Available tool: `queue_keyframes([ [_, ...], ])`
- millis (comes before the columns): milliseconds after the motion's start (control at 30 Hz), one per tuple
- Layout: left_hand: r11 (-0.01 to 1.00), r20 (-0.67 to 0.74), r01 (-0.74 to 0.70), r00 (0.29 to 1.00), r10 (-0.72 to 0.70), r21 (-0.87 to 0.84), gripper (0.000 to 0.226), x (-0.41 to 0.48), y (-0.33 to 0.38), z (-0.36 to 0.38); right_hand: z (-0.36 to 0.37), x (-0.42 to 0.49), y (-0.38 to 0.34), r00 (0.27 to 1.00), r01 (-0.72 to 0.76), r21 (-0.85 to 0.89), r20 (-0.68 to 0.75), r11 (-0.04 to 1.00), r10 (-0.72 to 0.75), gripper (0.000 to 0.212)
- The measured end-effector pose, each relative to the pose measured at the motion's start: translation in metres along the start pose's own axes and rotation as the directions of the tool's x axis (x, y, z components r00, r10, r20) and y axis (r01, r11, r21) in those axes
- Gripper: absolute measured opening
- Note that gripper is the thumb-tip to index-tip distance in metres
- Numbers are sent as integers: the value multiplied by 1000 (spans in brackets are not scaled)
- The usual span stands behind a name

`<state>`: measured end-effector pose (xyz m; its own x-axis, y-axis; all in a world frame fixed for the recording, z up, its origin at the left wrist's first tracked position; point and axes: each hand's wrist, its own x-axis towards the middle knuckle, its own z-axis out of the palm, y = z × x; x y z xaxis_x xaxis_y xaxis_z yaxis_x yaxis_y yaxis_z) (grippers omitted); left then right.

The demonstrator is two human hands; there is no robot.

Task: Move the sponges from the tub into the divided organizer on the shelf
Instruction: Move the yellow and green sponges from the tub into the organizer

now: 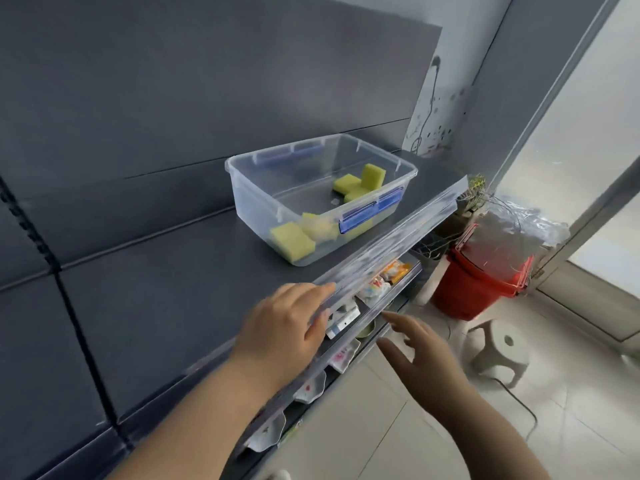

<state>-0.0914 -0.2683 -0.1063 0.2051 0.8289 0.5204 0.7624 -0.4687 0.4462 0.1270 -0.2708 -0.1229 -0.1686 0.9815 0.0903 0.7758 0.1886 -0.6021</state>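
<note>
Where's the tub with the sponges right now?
In the head view, the clear tub sits on the dark shelf, upper centre, beyond the left hand gripping a clear organizer, left of the red bucket.

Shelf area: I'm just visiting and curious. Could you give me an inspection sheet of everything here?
Surface: dark grey shelf, no spills seen.
Job's things: clear plastic tub with blue latches holds several yellow sponges; a blurred clear flat plastic piece lies along the shelf's front edge, cannot tell whether it is the organizer.
Clutter: small patterned dishes and colourful packets on the level below.
Grippers: left hand grips the clear piece's near end; right hand open, holding nothing.
Cables: dark cable on the wall; thin cable on the floor.
Surroundings: red bucket, white plastic stool, tiled floor.
</note>
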Motion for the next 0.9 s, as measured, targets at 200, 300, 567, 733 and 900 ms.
queue_keyframes([
  [200,992,-61,-119,991,117,-32,33,108,-18,13,-55,99,7,986,56,75,-163,996,-43,43],
  [300,992,-55,-126,991,126,-6,32,145,-24,25,-58,129,20,969,90,145,-243,985,-53,34],
  [567,996,-41,69,997,-67,56,40,205,-56,50,-82,240,42,948,259,194,-238,946,-211,30],
  [733,949,-173,285,950,-260,138,34,242,-71,62,-104,343,52,907,414,120,-138,903,-397,30],
  [900,866,-261,453,880,-396,214,36,267,-71,80,-104,463,62,835,537,-275,306,798,-457,42],
])
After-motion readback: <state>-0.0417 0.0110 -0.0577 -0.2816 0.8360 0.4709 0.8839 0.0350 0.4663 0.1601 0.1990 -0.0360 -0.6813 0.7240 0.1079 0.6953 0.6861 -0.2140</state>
